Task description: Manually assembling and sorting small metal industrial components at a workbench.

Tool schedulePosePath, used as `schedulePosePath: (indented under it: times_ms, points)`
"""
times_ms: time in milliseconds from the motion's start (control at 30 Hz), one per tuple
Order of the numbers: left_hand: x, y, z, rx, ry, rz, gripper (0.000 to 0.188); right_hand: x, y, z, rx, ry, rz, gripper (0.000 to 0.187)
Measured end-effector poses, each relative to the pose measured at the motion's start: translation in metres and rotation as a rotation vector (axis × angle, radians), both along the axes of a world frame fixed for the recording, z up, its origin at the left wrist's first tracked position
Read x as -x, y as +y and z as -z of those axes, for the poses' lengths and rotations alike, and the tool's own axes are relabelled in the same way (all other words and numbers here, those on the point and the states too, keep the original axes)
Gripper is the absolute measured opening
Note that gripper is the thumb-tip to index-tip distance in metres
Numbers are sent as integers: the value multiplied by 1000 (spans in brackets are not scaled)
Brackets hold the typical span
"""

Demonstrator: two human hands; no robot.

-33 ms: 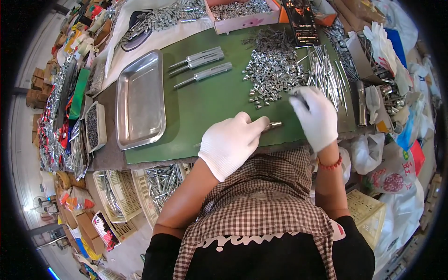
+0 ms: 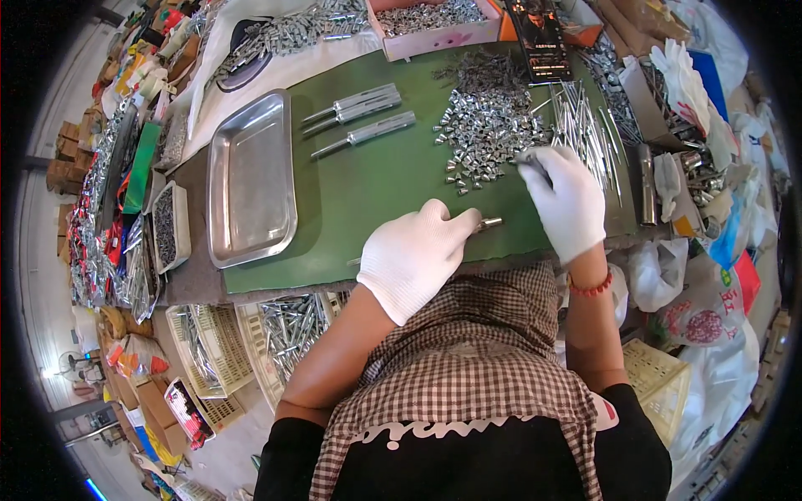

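Observation:
My left hand (image 2: 415,255), in a white knit glove, is closed around a slim metal tool, low over the green mat (image 2: 376,188). The tool's silver end (image 2: 490,223) sticks out past the thumb and forefinger; a thin tip shows at the other side, and the fist hides the middle. My right hand (image 2: 564,200), gloved too, hovers at the lower right of a heap of small silver metal caps (image 2: 484,125). Its fingers are pinched together, with something dark grey at the tips that I cannot make out. Several metal-handled tools with thin shafts (image 2: 368,134) lie farther left.
An oblong steel tray (image 2: 292,179) stands at the left of the mat. Thin silver rods (image 2: 585,134) and dark small parts (image 2: 489,71) lie beyond the right hand, near a phone-like black panel (image 2: 539,42). A pink box (image 2: 434,37) of metal parts sits at the back.
My right hand has shifted very slightly at the edge of the cap heap. The left hand and its tool stay nearly still.

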State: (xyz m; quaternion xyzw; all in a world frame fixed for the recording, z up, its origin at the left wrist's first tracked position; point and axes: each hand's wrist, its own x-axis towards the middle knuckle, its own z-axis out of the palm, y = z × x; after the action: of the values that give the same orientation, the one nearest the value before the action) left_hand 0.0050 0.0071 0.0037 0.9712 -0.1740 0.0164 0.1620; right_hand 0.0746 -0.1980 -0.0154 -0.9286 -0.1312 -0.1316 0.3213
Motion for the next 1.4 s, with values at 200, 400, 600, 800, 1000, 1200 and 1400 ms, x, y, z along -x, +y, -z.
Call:
schedulePosePath:
  times_ms: [200, 400, 600, 800, 1000, 1200, 1400]
  points:
    - [-1, -4, 4, -21, -15, -32, 21, -28, 9, -5, 340, 19, 25, 16]
    - [1, -3, 6, -11, -33, -41, 22, -7, 3, -2, 4, 65, -1, 18]
    - [-1, -4, 3, -23, 57, -59, 23, 26, 4, -12, -69, 153, -300, 17]
    - [0, -4, 1, 10, 71, -68, 27, 30, 13, 0, -24, 128, -288, 13]
    - [1, -3, 6, 50, 11, -51, 27, 31, 15, -2, 76, 165, -262, 14]
    - [0, -3, 3, -20, 48, -47, 24, 14, 10, 2, -35, 102, -102, 16]
    - [-1, -3, 5, -7, 27, -55, 21, -7, 16, 4, 109, 85, 19, 12]
